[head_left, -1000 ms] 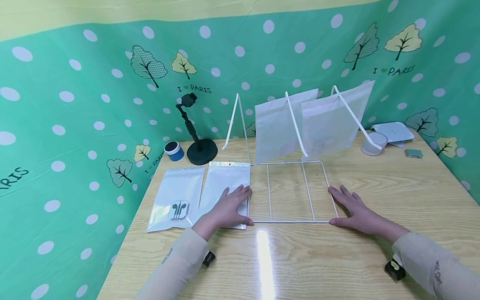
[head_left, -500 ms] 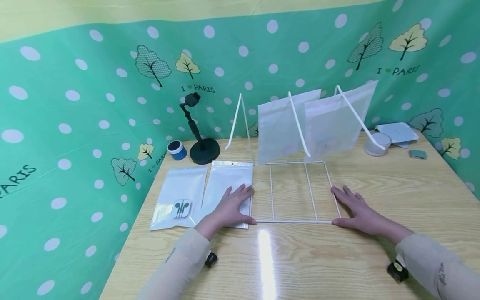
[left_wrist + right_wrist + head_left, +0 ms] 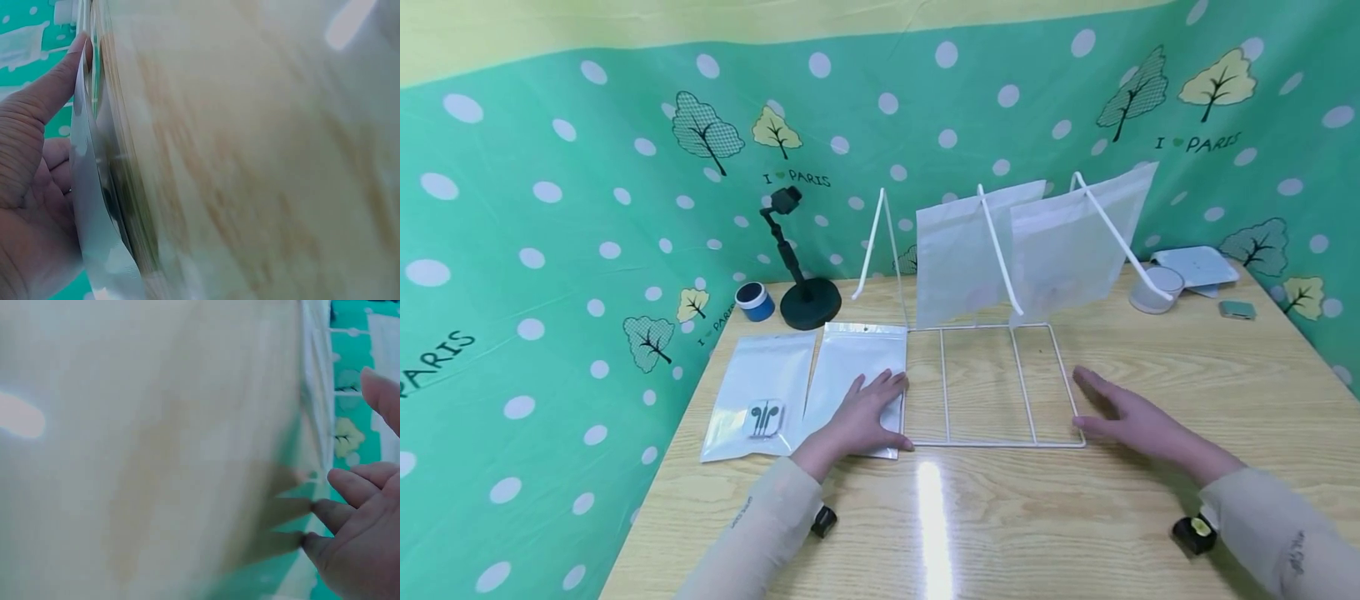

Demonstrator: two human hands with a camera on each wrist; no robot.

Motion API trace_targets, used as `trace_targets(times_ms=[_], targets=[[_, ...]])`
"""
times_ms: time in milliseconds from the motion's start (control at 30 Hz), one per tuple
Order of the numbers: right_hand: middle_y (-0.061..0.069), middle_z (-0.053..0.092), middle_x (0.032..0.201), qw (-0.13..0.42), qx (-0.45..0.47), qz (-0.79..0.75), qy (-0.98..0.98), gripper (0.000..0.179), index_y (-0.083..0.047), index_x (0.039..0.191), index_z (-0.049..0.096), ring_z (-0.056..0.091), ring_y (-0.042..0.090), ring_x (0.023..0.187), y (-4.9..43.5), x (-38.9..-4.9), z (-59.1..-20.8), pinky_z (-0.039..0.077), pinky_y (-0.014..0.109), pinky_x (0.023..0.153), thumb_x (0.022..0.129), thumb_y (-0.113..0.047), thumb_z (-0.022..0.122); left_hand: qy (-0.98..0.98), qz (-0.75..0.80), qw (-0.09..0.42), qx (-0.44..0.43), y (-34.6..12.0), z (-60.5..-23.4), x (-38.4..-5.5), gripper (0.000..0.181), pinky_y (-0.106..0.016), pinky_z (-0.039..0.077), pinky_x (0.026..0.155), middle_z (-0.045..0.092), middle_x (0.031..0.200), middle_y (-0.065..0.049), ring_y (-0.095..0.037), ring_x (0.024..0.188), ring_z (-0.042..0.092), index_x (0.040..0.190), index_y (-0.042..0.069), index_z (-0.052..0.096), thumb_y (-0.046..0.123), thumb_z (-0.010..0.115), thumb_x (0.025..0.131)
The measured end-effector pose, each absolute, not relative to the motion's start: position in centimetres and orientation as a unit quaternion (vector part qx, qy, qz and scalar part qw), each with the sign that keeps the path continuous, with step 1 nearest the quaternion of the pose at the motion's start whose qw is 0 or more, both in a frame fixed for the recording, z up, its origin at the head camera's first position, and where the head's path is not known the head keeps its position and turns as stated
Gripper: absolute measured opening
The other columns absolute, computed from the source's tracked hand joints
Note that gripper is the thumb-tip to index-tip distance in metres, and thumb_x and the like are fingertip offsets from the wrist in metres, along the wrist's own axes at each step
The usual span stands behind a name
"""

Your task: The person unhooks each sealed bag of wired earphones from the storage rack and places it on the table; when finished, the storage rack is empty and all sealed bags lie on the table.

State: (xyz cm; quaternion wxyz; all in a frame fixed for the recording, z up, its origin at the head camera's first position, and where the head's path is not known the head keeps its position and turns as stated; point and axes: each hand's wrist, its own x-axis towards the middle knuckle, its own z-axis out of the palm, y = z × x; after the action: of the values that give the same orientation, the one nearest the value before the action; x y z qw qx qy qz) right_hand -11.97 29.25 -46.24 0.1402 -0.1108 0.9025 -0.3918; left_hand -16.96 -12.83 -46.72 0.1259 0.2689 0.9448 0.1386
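Observation:
A white wire rack (image 3: 988,444) has a flat base on the table and upright hooks at its back. Two pale bags, a left one (image 3: 955,258) and a right one (image 3: 1075,250), hang on it. My left hand (image 3: 857,421) rests with fingers spread across the right edge of a white zip bag (image 3: 865,342), thumb at the rack's front left corner. My right hand (image 3: 1131,421) is just outside the rack's right side, fingers extended, holding nothing. In the right wrist view its fingertips (image 3: 309,540) are near the table surface.
Another white bag (image 3: 767,362) lies at left with boxed earphones (image 3: 765,418) on it. Behind stand a blue jar (image 3: 754,302) and a black stand (image 3: 810,303). At back right are a clear cup (image 3: 1156,290), a white tray (image 3: 1198,267) and a small green item (image 3: 1236,310).
My right hand has moved slightly right, off the rack's right side, its thumb leaving the front corner. My left hand stays in place. The head view has shifted a little.

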Motion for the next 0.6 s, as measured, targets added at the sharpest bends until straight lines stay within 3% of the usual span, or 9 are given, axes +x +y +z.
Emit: trace_targets(times_ms=[300,467,533,600], targets=[[0.028,0.037,0.148,0.034,-0.049,-0.457,0.887,0.07,0.001,0.152,0.025,0.04,0.049,0.129,30.2,-13.8,-43.9,0.039,0.061,0.099,0.1,-0.038,0.052,0.945,0.14,0.132,0.263,-12.7,-46.7,-17.0,0.105,-0.047,0.001,0.119,0.027,0.159,0.0,-0.019,0.148,0.015,0.153,0.014,0.032,0.06,0.078,0.071],[0.025,0.04,0.147,-0.031,-0.019,-0.465,0.885,0.065,-0.001,0.15,0.03,0.044,0.045,0.127,30.6,-15.0,-42.3,0.049,0.022,0.093,0.101,-0.039,0.051,0.946,0.137,0.132,0.262,-12.7,-46.8,-16.9,0.104,-0.048,0.002,0.119,0.028,0.159,0.0,-0.02,0.148,0.015,0.153,0.014,0.032,0.061,0.078,0.071],[0.022,0.038,0.15,-0.041,-0.009,-0.472,0.881,0.066,-0.003,0.151,0.029,0.042,0.043,0.129,30.8,-15.6,-41.7,0.046,0.015,0.092,0.101,-0.04,0.05,0.946,0.137,0.13,0.263,-12.8,-46.8,-16.9,0.104,-0.048,0.003,0.119,0.029,0.159,-0.001,-0.02,0.148,0.016,0.153,0.013,0.033,0.06,0.078,0.071],[0.02,0.034,0.153,-0.044,0.002,-0.486,0.873,0.067,-0.005,0.153,0.027,0.039,0.039,0.133,31.0,-16.2,-41.2,0.043,0.017,0.097,0.101,-0.042,0.049,0.946,0.138,0.128,0.264,-12.8,-46.8,-16.9,0.104,-0.049,0.003,0.119,0.029,0.158,-0.001,-0.02,0.148,0.016,0.153,0.013,0.033,0.06,0.078,0.071]])
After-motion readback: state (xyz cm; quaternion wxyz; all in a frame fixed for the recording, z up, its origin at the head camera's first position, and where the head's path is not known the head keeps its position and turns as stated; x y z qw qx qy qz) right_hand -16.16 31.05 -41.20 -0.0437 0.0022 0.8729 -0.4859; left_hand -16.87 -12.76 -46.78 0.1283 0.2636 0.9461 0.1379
